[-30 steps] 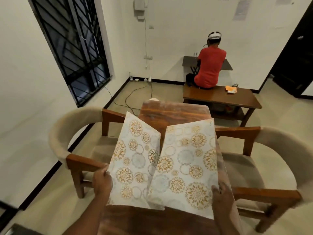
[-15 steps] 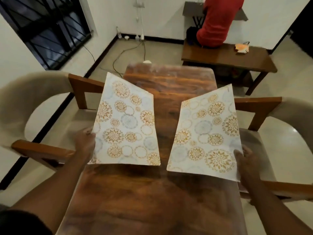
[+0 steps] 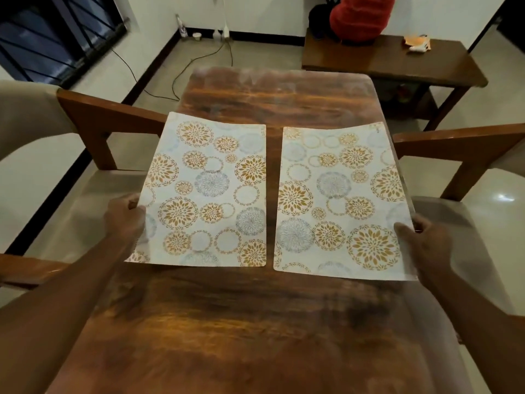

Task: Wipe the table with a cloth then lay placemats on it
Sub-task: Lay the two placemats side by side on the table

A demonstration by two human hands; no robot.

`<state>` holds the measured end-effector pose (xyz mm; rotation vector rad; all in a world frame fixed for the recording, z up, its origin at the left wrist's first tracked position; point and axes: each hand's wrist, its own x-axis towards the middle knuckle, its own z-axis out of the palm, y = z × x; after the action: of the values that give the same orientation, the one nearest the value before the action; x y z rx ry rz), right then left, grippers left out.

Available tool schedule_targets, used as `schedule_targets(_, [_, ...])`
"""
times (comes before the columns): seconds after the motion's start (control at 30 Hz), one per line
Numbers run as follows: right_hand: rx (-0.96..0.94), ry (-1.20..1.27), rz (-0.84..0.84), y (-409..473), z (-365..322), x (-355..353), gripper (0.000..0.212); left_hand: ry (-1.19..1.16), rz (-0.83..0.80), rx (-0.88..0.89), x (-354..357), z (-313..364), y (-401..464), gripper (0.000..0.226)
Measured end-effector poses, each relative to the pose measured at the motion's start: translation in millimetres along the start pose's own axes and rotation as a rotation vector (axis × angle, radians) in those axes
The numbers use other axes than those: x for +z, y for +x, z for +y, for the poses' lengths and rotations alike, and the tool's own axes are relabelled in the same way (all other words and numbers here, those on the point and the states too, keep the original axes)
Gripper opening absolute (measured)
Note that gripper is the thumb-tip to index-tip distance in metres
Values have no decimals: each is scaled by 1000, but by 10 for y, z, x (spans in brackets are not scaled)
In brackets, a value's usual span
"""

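Placemat-laying step in hand; no cloth in view, so wiping looks done, judging by the bare glossy top. Left hand [image 3: 125, 216] has its grip pinched on the outer left edge of the left white rectangular placemat with gold and blue floral circles [image 3: 208, 191]. Right hand [image 3: 424, 241] has its grip pinched on the outer right edge, near the front corner, of the matching right white floral placemat [image 3: 342, 200]. Both mats sit side by side over the middle of the dark glossy wooden surface [image 3: 270, 92], a narrow strip of wood showing between them, not overlapping. Cannot tell if they lie fully flat: the far edge of the right mat curves a little, and the outer edges seem to reach or overhang the sides of the surface. Cushioned wooden armchairs flank it, left armchair [image 3: 93, 115] and right armchair [image 3: 460, 143]. Behind, a low brown wooden bench [image 3: 383, 61] with a person in a red shirt [image 3: 360, 18] seated on it.

Next move likely: lower both mats flat, nudge each inward so no edge hangs over, square the near edges with each other, then release both grips. Risk: thin mats slide on the slick top when let go.
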<state>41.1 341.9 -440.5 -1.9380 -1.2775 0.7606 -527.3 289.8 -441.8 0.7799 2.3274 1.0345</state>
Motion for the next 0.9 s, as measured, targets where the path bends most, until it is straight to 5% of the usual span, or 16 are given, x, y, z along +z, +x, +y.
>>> schedule_targets(0.4, [-129,-461,184,146,338,195,48,84,22,104,221,-47,39,50])
schedule_targets(0.47, [-232,-554,212,95,276,278,52,360,18,229,281,-98,62,60])
schedule_targets(0.63, [-556,-495,4,-128,-161,891,60,574,-177,607,788,127,-357,84])
schedule_targets(0.9, [-558,-656,-77,-188,-20,1322,68,695,-290,679,1205,146,-477,89])
